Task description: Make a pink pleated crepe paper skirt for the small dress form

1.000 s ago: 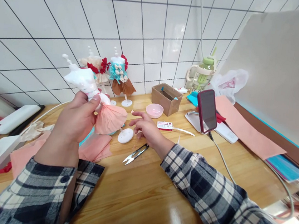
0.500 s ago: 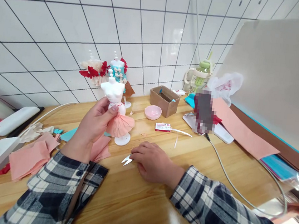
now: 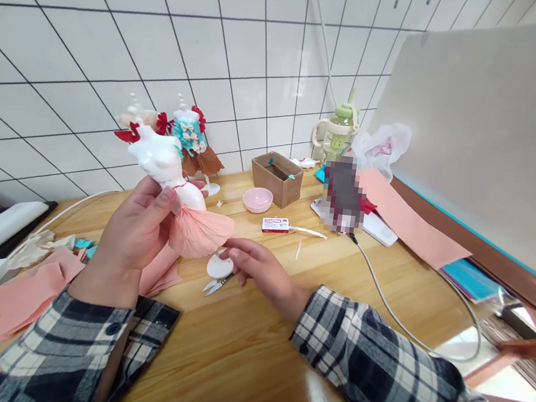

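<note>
My left hand point(image 3: 136, 234) is wrapped round the waist of a small white dress form point(image 3: 157, 156), which leans to the left. A gathered peach crepe-paper skirt point(image 3: 199, 230) flares from its hips. My right hand point(image 3: 260, 268) has thumb and forefinger pinched at the skirt's lower right edge; the exact contact is small to see. Beneath the skirt shows the form's round white base point(image 3: 220, 266). A pair of small scissors point(image 3: 216, 284) lies on the table by the base, blades pointing left.
Behind stand other decorated dress forms point(image 3: 189, 131). A pink bowl point(image 3: 257, 200), an open brown box point(image 3: 276, 177), a small red-and-white box point(image 3: 275, 225) and a green bottle point(image 3: 341, 129) are farther back. Peach paper point(image 3: 30, 287) lies left; a cable point(image 3: 395, 312) curves across the right.
My right hand has left the scissors on the table and risen to the skirt's edge. The dress form has tilted left in my left hand. The view has shifted slightly to the right.
</note>
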Available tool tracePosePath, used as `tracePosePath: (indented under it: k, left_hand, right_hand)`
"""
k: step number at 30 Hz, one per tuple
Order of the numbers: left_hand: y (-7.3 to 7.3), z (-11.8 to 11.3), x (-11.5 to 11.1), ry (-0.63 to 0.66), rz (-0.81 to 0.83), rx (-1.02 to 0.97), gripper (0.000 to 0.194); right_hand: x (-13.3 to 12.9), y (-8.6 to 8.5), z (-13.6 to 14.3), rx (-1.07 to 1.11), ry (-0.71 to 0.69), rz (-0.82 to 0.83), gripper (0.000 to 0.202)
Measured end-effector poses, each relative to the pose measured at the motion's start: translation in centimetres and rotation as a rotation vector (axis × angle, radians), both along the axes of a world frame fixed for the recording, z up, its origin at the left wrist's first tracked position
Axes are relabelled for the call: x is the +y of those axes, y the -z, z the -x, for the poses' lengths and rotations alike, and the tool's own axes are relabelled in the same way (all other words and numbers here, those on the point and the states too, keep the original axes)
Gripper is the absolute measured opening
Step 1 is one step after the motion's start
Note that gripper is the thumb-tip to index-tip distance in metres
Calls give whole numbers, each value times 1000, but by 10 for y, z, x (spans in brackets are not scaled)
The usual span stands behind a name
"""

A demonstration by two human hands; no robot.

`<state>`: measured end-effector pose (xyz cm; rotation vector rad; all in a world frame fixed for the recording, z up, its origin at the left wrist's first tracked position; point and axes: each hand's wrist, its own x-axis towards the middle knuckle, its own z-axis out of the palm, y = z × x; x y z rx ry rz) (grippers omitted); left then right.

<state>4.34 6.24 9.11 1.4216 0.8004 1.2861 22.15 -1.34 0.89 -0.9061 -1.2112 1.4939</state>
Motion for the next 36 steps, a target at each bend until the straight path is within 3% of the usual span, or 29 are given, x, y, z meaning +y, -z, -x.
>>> tracePosePath:
  k: [3, 6, 10, 12, 14, 18, 21, 26, 32, 36]
  left_hand:
    - [-3, -7, -10, 36, -1, 21, 29]
    - [-2, -9, -13, 35, 7, 44, 31]
    - [3, -4, -5, -68, -18, 48, 32]
    - [7, -2, 1, -117, -46, 45, 30]
    - [11, -2, 8, -142, -74, 48, 27]
    - [18, -9, 19, -129, -95, 74, 24]
    - [21, -16, 27, -179, -113, 95, 29]
    - [25, -23, 36, -228, -110, 145, 25]
    - [28, -16, 43, -241, -162, 139, 46]
    - [27, -17, 43, -275, -194, 184, 49]
  right_hand:
    - [-1, -6, -2, 286, -7, 81, 34]
    - [0, -5, -1, 325, 63, 129, 35]
    - [4, 1, -1, 322, 78, 181, 31]
    - [6, 3, -3, 206, 91, 187, 28]
    - [8, 5, -5, -107, 134, 57, 24]
    - [7, 10, -7, -871, 93, -568, 16]
    - [7, 15, -7, -1137, -54, -824, 19]
    - [14, 23, -8, -1266, -122, -928, 20]
    - [15, 24, -9, -1303, -111, -957, 17]
    - [15, 25, -8, -1296, -122, -948, 18]
